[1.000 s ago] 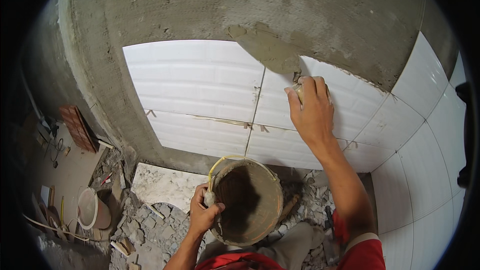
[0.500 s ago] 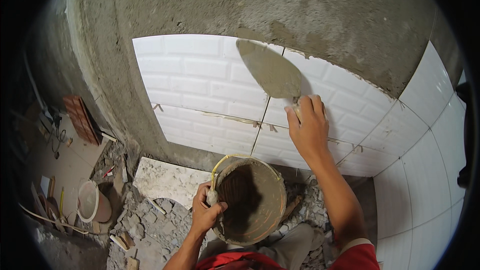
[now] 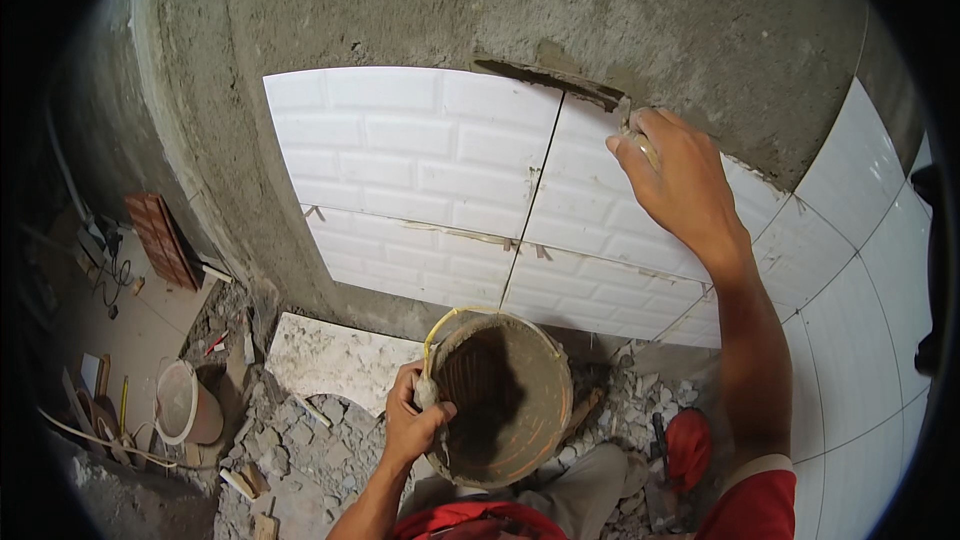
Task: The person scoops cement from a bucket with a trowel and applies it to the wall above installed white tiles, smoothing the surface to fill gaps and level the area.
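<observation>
My right hand (image 3: 680, 175) is closed round the handle of a trowel (image 3: 555, 78). Its blade, seen nearly edge-on, lies at the top edge of the white brick-patterned wall tiles (image 3: 400, 135), against the grey plastered wall (image 3: 420, 10). Wet mortar shows on the wall just above the blade. Down at the front, my left hand (image 3: 415, 420) grips the yellow handle and rim of a bucket (image 3: 500, 405). Mortar coats the bucket's inside walls, and its bottom lies in dark shadow.
Rubble (image 3: 330, 455) covers the floor round the bucket, with a dirty white board (image 3: 335, 360) at its left. Further left are a small pail (image 3: 190, 405) and reddish-brown tiles (image 3: 160, 240). A red object (image 3: 687, 448) lies at right, near the white tiled side wall (image 3: 850, 360).
My right hand has moved up and right with the trowel. The blade has turned from face-on over the tiles to edge-on at their top edge. My left hand stays on the bucket.
</observation>
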`<action>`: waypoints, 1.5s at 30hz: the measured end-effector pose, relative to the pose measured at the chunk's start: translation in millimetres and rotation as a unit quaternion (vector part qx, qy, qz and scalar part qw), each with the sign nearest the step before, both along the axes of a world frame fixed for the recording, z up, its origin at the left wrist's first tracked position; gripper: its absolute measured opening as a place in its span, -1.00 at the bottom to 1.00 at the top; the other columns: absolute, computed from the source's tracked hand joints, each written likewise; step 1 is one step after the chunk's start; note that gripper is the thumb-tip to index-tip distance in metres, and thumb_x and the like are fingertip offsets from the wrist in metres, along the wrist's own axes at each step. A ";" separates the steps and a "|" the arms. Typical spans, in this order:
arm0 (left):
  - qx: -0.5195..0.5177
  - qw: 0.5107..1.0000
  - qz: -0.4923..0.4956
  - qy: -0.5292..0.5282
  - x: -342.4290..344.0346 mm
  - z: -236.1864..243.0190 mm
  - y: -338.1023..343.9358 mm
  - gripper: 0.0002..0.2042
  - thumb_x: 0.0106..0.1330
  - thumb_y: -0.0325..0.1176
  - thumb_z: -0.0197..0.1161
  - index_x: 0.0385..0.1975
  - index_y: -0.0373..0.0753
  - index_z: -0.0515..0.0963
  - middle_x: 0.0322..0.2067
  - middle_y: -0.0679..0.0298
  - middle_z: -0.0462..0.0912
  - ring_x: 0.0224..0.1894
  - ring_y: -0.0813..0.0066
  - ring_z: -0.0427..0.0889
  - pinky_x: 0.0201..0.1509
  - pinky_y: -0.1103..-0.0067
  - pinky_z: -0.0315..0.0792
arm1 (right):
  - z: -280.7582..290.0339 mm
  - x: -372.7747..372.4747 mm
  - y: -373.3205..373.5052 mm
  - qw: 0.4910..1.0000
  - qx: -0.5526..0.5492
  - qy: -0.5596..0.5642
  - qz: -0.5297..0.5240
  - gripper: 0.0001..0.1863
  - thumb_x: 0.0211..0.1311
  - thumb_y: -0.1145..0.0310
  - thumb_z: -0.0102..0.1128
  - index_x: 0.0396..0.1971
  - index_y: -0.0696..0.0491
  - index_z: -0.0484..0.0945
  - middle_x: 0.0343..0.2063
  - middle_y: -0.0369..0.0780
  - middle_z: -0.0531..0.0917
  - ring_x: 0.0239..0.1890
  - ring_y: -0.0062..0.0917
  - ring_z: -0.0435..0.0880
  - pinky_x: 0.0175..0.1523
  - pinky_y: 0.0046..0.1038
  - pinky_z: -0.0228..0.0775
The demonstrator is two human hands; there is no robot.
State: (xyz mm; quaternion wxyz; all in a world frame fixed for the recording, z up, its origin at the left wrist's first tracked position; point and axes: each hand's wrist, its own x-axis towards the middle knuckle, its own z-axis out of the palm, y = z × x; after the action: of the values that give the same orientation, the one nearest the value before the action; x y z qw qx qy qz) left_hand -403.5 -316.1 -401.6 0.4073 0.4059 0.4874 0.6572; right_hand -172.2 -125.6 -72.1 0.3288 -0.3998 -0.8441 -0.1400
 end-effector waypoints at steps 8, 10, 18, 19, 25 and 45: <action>-0.021 0.999 0.006 -0.028 1.5 4.4 -2.0 -0.61 -0.03 -0.53 0.41 -0.12 -0.35 0.59 -0.07 0.33 0.56 -0.09 0.55 0.53 0.09 0.56 0.44 | -7.3 -0.9 7.1 0.998 0.008 -0.049 0.028 -0.63 0.40 0.24 0.27 -0.27 0.33 0.64 -0.35 0.08 0.66 -0.26 0.00 0.64 -0.11 -0.07 0.43; -0.022 0.999 0.003 -0.024 1.7 4.4 -1.9 -0.59 -0.03 -0.54 0.41 -0.09 -0.35 0.59 -0.07 0.33 0.56 -0.09 0.55 0.53 0.09 0.57 0.43 | -2.7 1.4 4.3 0.998 0.001 -0.068 0.015 -0.64 0.40 0.24 0.26 -0.29 0.33 0.64 -0.33 0.08 0.66 -0.25 -0.02 0.65 -0.11 -0.06 0.43; -0.008 1.000 0.004 -0.016 2.5 1.1 -0.4 -0.51 -0.03 -0.53 0.42 0.00 -0.34 0.58 -0.14 0.37 0.56 -0.16 0.59 0.52 0.03 0.60 0.44 | 37.0 10.2 -14.7 0.998 -0.027 -0.054 -0.025 -0.60 0.36 0.16 0.27 -0.44 0.24 0.57 -0.59 -0.05 0.55 -0.53 -0.28 0.45 -0.31 -0.21 0.29; -0.015 1.000 0.004 -0.013 3.0 2.0 -0.5 -0.51 -0.03 -0.53 0.42 0.01 -0.34 0.58 -0.15 0.37 0.56 -0.16 0.59 0.52 0.02 0.60 0.44 | 37.8 9.4 -12.6 0.999 -0.020 -0.041 0.020 -0.59 0.36 0.15 0.27 -0.44 0.26 0.57 -0.58 -0.02 0.56 -0.52 -0.25 0.46 -0.30 -0.19 0.29; -0.020 0.999 -0.008 -0.025 3.8 7.0 -0.2 -0.48 -0.01 -0.53 0.41 0.06 -0.33 0.56 -0.18 0.38 0.57 -0.17 0.61 0.53 0.00 0.59 0.46 | 26.5 -8.2 18.9 0.998 -0.049 -0.028 0.017 -0.58 0.37 0.17 0.26 -0.38 0.32 0.61 -0.52 0.11 0.60 -0.43 -0.07 0.57 -0.22 -0.07 0.35; -0.040 0.999 -0.004 -0.017 10.5 12.8 4.7 -0.48 -0.07 -0.37 0.39 0.00 -0.30 0.55 -0.22 0.36 0.60 -0.18 0.56 0.55 0.02 0.58 0.46 | 2.3 106.5 -12.0 0.998 0.022 -0.020 0.054 -0.64 0.44 0.19 0.25 -0.30 0.27 0.62 -0.33 0.05 0.71 -0.28 -0.05 0.68 -0.10 -0.11 0.50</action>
State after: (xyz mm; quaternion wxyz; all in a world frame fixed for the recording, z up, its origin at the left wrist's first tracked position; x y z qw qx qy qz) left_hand -393.0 -311.4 -388.8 0.4338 0.3799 0.5051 0.6422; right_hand -65.7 -137.6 -69.8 0.3274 -0.3437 -0.8675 -0.1489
